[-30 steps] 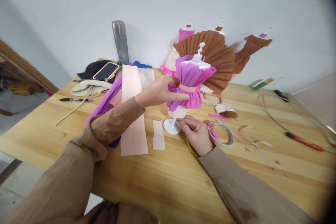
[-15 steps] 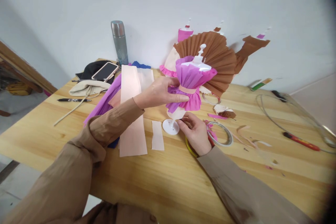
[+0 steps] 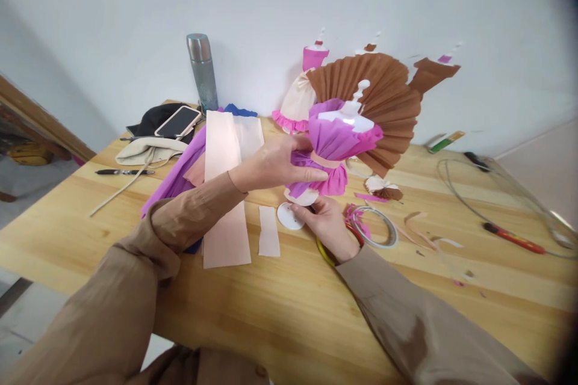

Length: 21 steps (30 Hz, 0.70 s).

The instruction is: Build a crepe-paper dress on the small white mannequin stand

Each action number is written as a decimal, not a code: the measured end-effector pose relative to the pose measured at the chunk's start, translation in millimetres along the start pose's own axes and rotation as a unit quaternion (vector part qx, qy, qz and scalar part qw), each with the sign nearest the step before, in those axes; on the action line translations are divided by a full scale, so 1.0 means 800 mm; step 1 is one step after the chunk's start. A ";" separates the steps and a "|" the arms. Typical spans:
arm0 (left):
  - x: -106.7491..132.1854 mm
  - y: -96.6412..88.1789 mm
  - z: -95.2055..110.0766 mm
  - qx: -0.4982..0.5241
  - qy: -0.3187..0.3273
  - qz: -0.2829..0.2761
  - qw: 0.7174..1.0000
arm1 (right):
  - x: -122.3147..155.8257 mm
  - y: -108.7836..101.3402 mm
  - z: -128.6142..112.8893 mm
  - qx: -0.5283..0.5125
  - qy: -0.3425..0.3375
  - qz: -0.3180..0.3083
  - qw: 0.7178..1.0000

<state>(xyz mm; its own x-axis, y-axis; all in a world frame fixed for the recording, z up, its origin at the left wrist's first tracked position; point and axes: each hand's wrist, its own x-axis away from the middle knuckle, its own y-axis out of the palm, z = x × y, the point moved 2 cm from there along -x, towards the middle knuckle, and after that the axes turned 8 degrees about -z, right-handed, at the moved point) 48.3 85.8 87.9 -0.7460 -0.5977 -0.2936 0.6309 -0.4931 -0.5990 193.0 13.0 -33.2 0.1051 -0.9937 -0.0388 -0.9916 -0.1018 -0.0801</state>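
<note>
Mannequin (image 3: 347,119) tilted further, inside table (image 3: 289,295) edges

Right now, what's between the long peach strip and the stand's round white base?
In the head view, a small pale piece lies on the table between the long strip and the white base.

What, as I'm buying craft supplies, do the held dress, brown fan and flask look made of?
Held dress: probably matte crepe paper, crisply gathered. Brown fan: likely matte paper, sharply pleated. Flask: probably metal; silvery cap shines, grey body looks duller.
</note>
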 end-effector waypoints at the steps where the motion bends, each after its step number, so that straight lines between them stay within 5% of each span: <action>1: 0.000 -0.002 0.001 0.013 0.001 -0.015 1.000 | 0.000 -0.001 0.000 -0.002 0.004 -0.001 1.000; 8: 0.000 -0.032 -0.038 0.274 -0.047 -0.120 0.953 | 0.002 -0.005 -0.004 -0.033 0.003 0.003 0.999; 12: 0.002 -0.004 -0.068 0.407 -0.092 -0.228 0.880 | 0.001 -0.006 -0.008 -0.049 0.007 -0.002 0.999; 17: 0.001 0.035 -0.079 0.493 -0.129 -0.186 0.840 | -0.004 -0.010 -0.006 -0.063 0.029 -0.004 0.998; 21: 0.004 0.037 -0.086 0.482 -0.143 -0.193 0.842 | -0.003 -0.013 -0.005 -0.068 0.038 0.002 0.997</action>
<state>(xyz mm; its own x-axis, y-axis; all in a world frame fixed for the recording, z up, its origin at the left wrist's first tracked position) 49.9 113.1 18.2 -0.9402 -0.3354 0.0588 0.3362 -0.8872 0.3159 202.7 16.6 -28.0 0.1004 -0.9943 0.0364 -0.9936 -0.0983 0.0556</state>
